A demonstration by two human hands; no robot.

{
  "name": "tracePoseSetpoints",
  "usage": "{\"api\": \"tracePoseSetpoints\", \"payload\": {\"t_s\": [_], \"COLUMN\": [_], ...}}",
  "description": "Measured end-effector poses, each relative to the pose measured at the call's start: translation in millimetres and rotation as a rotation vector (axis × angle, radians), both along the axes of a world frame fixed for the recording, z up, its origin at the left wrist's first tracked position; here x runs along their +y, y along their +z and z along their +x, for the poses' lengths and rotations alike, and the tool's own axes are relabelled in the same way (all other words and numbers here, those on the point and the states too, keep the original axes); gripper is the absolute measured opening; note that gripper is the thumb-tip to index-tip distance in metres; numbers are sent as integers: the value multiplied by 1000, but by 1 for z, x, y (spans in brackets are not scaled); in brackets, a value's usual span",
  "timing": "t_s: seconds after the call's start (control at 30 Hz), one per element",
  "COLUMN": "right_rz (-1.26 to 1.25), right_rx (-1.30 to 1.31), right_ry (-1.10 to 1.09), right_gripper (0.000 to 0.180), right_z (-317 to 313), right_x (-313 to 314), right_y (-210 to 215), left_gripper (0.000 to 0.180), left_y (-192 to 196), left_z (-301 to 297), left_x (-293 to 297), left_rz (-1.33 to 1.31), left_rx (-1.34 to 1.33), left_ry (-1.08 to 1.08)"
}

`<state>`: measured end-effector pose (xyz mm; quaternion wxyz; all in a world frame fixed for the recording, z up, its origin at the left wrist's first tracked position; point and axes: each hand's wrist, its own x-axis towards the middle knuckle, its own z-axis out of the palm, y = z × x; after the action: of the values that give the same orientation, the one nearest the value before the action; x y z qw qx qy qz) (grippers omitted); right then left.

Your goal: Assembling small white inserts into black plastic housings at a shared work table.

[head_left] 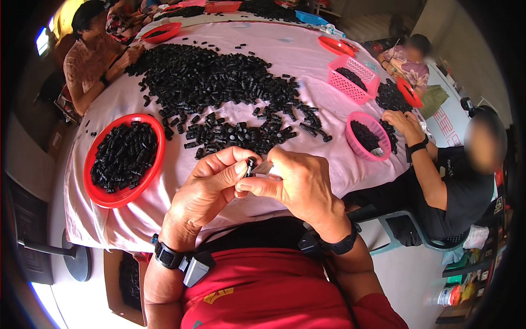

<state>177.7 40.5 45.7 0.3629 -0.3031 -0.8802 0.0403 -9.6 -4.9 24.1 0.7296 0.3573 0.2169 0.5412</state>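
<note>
Head view: left hand (211,183) and right hand (298,183) grip one small black piece (250,164) over the table's near edge (137,233).

Small black cylindrical part (250,164), upright, pinched between fingers (230,171), above pink-covered table edge

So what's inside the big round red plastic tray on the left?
The round red plastic tray holds a heap of small black plastic tube-shaped pieces, like those spread over the pink tablecloth. The heap covers most of the tray's floor, so anything beneath stays hidden.
</note>
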Motion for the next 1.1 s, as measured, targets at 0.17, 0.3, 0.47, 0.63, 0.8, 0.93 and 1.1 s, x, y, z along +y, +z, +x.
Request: {"api": "tracePoseSetpoints", "payload": {"t_s": [0.17,0.3,0.47,0.63,0.8,0.93,1.1], "right_rz": [-42,-168,-399,-380,-387,-385,-341], "right_rx": [-15,195,200,182,259,274,298], "right_ry": [17,109,253,237,184,152,211], "right_gripper": [39,29,22,19,20,23,16], "right_z": [-1,1,4,4,0,0,-3], "right_x": [0,-1,-1,0,1,1,-1], "right_y": [-4,1,0,0,-4,-4,-8], "left_gripper": [22,26,26,19,20,23,21], "left_y": [3,1,3,2,-2,-1,-7], "left_z": [2,-5,-6,-4,-1,-1,2], "left_x": [0,3,2,3,6,6,6], "left_rz": [-41,-17,-79,-100,-1,30,39], "left_rx": [14,9,7,-17,-77,2,55], "left_ry": [57,-8,3,14,37,71,122]}}
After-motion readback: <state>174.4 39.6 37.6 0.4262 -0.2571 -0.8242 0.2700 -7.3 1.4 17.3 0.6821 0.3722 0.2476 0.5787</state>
